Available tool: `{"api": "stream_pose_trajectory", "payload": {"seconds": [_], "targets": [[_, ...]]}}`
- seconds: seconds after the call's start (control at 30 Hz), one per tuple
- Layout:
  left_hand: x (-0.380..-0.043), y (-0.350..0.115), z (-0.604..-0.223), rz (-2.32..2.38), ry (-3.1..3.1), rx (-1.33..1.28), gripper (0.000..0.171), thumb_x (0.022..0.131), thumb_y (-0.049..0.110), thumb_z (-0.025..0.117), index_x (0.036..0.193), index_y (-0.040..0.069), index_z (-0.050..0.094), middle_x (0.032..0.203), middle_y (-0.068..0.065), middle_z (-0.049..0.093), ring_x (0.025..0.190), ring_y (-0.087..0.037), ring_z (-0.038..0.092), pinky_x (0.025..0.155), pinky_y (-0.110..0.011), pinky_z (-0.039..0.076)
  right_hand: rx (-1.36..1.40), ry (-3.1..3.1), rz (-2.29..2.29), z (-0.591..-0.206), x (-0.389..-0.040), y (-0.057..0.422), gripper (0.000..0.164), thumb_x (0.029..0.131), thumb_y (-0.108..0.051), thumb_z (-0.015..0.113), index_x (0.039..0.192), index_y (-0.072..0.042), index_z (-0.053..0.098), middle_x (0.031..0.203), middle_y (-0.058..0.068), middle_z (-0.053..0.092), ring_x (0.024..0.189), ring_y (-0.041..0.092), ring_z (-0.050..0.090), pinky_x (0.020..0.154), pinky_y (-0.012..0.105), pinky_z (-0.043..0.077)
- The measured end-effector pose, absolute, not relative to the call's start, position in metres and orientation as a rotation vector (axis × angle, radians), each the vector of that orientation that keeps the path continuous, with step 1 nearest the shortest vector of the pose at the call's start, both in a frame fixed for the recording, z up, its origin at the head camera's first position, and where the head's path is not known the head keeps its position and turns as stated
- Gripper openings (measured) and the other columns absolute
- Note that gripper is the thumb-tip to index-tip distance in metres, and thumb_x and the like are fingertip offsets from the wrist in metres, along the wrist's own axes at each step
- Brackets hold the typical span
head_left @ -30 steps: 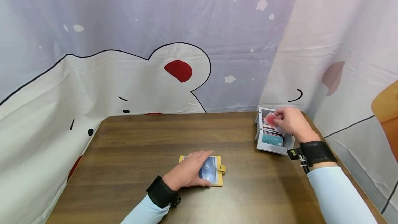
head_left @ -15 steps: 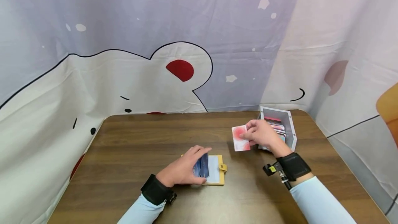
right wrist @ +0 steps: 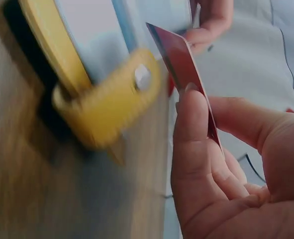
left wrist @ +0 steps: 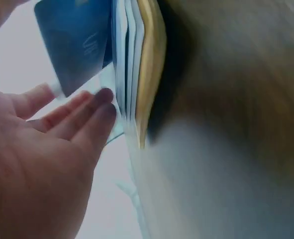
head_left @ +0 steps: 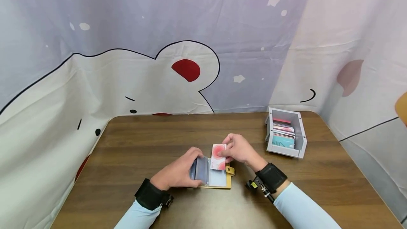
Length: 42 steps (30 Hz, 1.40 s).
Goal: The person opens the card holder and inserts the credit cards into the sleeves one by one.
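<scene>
A yellow card holder lies open on the table with its clear sleeve pages showing. My left hand holds its raised pages at the left, thumb at the near edge and fingers at the far edge. A blue card shows in a lifted sleeve in the left wrist view. Between thumb and fingers, my right hand pinches a pink-and-white card over the right-hand page. In the right wrist view, the holder's snap strap sticks out below that card.
A grey box with several cards standing in it is at the table's back right. The wooden table ends at a printed cloth hung behind it.
My right hand has taken the pink-and-white card from the box and brought it left over the card holder. My left hand has turned the blue-card sleeve leftward, uncovering a pale page.
</scene>
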<state>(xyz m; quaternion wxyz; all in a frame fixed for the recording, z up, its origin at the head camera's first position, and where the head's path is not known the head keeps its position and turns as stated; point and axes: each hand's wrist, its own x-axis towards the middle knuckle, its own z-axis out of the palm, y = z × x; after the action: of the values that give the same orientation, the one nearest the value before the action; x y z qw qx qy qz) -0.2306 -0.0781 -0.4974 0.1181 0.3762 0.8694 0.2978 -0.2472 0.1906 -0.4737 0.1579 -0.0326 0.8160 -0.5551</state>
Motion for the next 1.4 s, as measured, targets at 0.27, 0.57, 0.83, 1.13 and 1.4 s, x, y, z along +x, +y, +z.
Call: {"api": "stream_pose_trajectory", "payload": {"seconds": [0.27, 0.57, 0.83, 1.13, 1.4], "targets": [[-0.230, -0.080, -0.494, 0.609, 2.657, 1.046, 0.065, 0.078, 0.045, 0.084, 0.129, 0.012, 0.058, 0.137, -0.001, 0.051, 0.123, -0.018, 0.045, 0.104, -0.036, 0.049, -0.016, 2.429, -1.503, -0.476, -0.247, 0.173, 0.037, 0.080, -0.001, 0.085, 0.101, 0.000, 0.055, 0.069, 0.011, 0.069, 0.049, 0.016, 0.066, 0.054, 0.037, 0.059], [-0.232, -0.081, -0.498, 0.640, 2.654, 1.025, 0.071, 0.077, 0.041, 0.086, 0.134, 0.011, 0.054, 0.131, 0.001, 0.056, 0.117, -0.014, 0.047, 0.102, -0.034, 0.049, -0.064, 2.468, -1.310, -0.481, -0.245, 0.165, 0.032, 0.078, -0.007, 0.088, 0.092, -0.004, 0.059, 0.062, 0.007, 0.067, 0.043, 0.013, 0.059, 0.046, 0.026, 0.051], [-0.232, -0.082, -0.499, 0.664, 2.655, 1.031, 0.083, 0.076, 0.042, 0.087, 0.143, 0.010, 0.049, 0.133, 0.000, 0.057, 0.118, -0.014, 0.048, 0.104, -0.034, 0.049, -0.187, 2.375, -1.382, -0.485, -0.240, 0.155, 0.021, 0.079, -0.004, 0.087, 0.090, -0.002, 0.069, 0.063, 0.006, 0.067, 0.047, 0.013, 0.065, 0.050, 0.031, 0.057], [-0.231, -0.083, -0.500, 0.665, 2.666, 1.059, 0.085, 0.075, 0.041, 0.087, 0.144, 0.008, 0.049, 0.139, -0.002, 0.057, 0.124, -0.016, 0.050, 0.107, -0.037, 0.048, -0.168, 2.253, -1.481, -0.488, -0.238, 0.145, 0.017, 0.084, 0.004, 0.079, 0.099, 0.004, 0.071, 0.072, 0.011, 0.071, 0.053, 0.016, 0.070, 0.056, 0.034, 0.060], [-0.230, -0.082, -0.501, 0.683, 2.677, 1.109, 0.086, 0.074, 0.035, 0.088, 0.143, 0.004, 0.050, 0.141, -0.005, 0.057, 0.125, -0.019, 0.052, 0.107, -0.038, 0.048, -0.185, 2.287, -1.485, -0.488, -0.237, 0.137, 0.021, 0.083, 0.010, 0.075, 0.098, 0.006, 0.060, 0.072, 0.014, 0.068, 0.055, 0.023, 0.072, 0.054, 0.036, 0.060]]}}
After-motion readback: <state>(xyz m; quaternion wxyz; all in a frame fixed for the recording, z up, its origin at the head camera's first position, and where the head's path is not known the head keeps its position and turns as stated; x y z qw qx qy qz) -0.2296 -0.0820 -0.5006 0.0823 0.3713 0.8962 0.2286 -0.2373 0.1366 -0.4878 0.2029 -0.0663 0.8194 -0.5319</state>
